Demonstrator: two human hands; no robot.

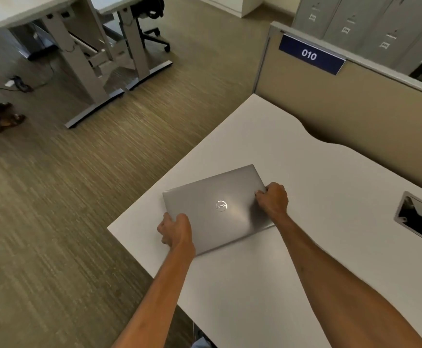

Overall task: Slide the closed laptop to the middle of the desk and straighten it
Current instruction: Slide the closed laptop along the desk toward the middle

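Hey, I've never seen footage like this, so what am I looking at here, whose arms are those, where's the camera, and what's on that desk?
There is no machine here. The one picture comes from a wide-angle camera worn on a person's head, looking forward and down, so the two bare arms reaching in from the bottom are that person's own.

On the white desk lies a closed silver laptop, near the desk's left edge and turned askew to it. The left hand has its grip on the laptop's near left corner; the right hand holds its right edge. A cable opening is cut into the desk on the right. Behind stands a partition with a sign reading 010.
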